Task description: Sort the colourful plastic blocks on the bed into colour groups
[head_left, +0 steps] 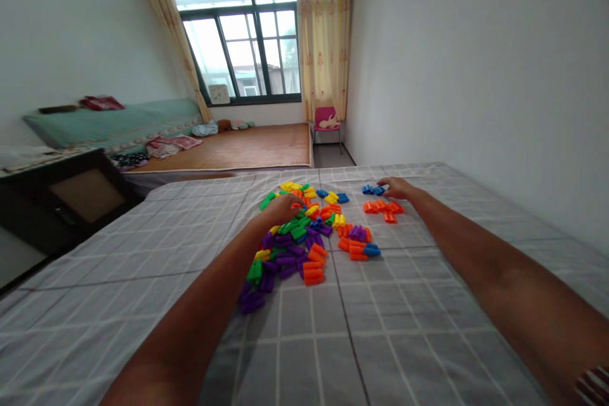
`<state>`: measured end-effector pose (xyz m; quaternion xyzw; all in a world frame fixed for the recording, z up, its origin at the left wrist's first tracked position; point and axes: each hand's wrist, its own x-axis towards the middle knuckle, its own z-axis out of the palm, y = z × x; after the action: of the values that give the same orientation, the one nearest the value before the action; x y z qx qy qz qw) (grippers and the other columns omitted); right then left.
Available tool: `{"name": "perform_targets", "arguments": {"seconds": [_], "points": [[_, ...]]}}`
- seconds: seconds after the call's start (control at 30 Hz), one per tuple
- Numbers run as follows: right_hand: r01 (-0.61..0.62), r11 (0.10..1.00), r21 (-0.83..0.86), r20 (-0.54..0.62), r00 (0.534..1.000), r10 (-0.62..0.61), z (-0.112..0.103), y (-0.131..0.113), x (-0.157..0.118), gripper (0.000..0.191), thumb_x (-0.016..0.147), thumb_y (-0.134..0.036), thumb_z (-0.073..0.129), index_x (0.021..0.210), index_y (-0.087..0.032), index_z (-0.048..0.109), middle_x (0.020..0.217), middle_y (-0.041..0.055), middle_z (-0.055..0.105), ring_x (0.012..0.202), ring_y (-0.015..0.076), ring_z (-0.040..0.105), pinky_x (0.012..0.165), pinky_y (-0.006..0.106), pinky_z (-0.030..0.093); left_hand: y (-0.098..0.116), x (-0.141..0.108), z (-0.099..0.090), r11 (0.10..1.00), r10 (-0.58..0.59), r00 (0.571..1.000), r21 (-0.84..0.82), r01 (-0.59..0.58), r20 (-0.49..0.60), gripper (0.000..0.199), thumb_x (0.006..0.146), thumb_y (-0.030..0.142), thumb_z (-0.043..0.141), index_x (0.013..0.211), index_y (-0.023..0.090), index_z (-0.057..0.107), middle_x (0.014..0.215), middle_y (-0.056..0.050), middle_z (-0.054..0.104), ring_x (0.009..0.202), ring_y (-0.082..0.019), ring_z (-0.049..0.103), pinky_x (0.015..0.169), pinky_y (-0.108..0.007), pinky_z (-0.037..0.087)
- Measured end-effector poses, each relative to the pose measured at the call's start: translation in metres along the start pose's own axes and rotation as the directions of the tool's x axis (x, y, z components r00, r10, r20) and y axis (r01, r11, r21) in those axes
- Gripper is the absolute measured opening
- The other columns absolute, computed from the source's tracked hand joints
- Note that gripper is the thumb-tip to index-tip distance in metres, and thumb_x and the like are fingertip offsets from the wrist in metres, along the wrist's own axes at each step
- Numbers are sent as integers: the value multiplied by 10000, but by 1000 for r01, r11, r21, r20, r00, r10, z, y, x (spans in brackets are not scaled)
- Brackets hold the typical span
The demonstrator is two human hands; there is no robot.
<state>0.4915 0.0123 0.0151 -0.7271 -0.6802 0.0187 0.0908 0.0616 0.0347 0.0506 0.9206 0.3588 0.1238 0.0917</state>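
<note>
My left hand (286, 205) is over the far part of a mixed pile of plastic building blocks (285, 260), its fingers curled down at an orange block (297, 204). The pile holds purple, green, yellow, orange and blue pieces, each shaped like short tubes joined side by side. My left forearm hides part of it. Farther right, my right hand (398, 188) has its fingertips closed on a blue block (379, 190), beside another blue block (367, 189). Just nearer to me than that hand lies a group of orange blocks (383, 208).
Everything lies on a bed or table with a grey checked cloth (304, 355). A white wall (476, 63) runs along the right. Behind are a low bed with a brown mat (257, 146), a pink chair (326, 119) and a window. A dark cabinet (71, 196) stands left.
</note>
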Motion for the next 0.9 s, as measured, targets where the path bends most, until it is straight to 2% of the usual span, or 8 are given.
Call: {"name": "perform_targets", "arguments": {"seconds": [0.13, 0.3, 0.4, 0.53, 0.63, 0.7, 0.8, 0.9], "points": [[82, 996, 21, -138, 987, -78, -5, -40, 10, 442, 734, -148, 661, 1175, -177, 669, 1212, 92, 666, 1031, 218, 648, 930, 315, 475, -9, 13, 4, 992, -89, 996, 84, 90, -21, 290, 836, 256, 531, 1062, 249, 714, 1205, -30, 672, 1143, -217, 577, 1013, -327, 430], [341, 936, 92, -73, 939, -335, 9, -145, 25, 327, 871, -274, 576, 1180, -202, 656, 1154, 55, 696, 975, 171, 661, 890, 263, 471, -10, 12, 31, 955, -248, 969, 166, 245, -1, 386, 892, 411, 464, 1237, 325, 613, 1470, -34, 446, 1291, -313, 458, 1062, -528, 351], [324, 946, 20, -48, 945, -323, 25, -192, 33, 372, 862, -347, 598, 1211, -224, 641, 1179, 87, 682, 1092, 237, 618, 898, 313, 468, -8, 6, 39, 951, -261, 965, 165, 263, -33, 385, 918, 451, 401, 1237, 365, 598, 1497, -14, 408, 1327, -305, 421, 1087, -575, 286], [252, 967, -25, -25, 967, -253, 32, -214, 43, 317, 858, -258, 586, 1166, -255, 663, 1131, 79, 701, 1053, 246, 635, 873, 325, 475, -7, 1, 37, 953, -270, 962, 134, 272, -34, 369, 910, 460, 410, 1208, 384, 613, 1479, 13, 435, 1333, -261, 419, 1103, -534, 283], [271, 958, 92, -119, 958, -260, 19, -201, 46, 313, 887, -168, 508, 1154, -227, 659, 1156, 63, 688, 1051, 200, 626, 891, 286, 468, -8, 0, 36, 955, -264, 963, 125, 268, -47, 373, 911, 462, 400, 1201, 382, 620, 1471, 10, 445, 1329, -258, 423, 1106, -536, 273], [250, 943, 218, -155, 963, -220, 5, -175, 45, 322, 897, -131, 462, 1143, -197, 658, 1142, 72, 684, 979, 173, 637, 848, 266, 488, -9, 1, 37, 959, -252, 966, 124, 257, -51, 374, 915, 458, 389, 1195, 380, 626, 1467, 8, 450, 1323, -263, 429, 1106, -534, 269], [89, 922, 377, -80, 995, -63, -17, -109, 36, 311, 902, -168, 476, 1165, -185, 641, 1046, 78, 697, 797, 141, 644, 700, 242, 514, -10, 2, 40, 962, -244, 968, 112, 248, -54, 373, 915, 463, 384, 1181, 385, 634, 1475, 20, 436, 1314, -278, 434, 1100, -533, 275], [-101, 903, 417, 4, 994, 110, -36, -34, 21, 329, 797, -245, 663, 1106, -132, 660, 960, 96, 710, 747, 147, 637, 634, 225, 504, -13, 4, 43, 962, -245, 967, 108, 251, -69, 372, 908, 476, 392, 1177, 391, 634, 1474, 24, 435, 1305, -287, 439, 1093, -540, 277]]}}
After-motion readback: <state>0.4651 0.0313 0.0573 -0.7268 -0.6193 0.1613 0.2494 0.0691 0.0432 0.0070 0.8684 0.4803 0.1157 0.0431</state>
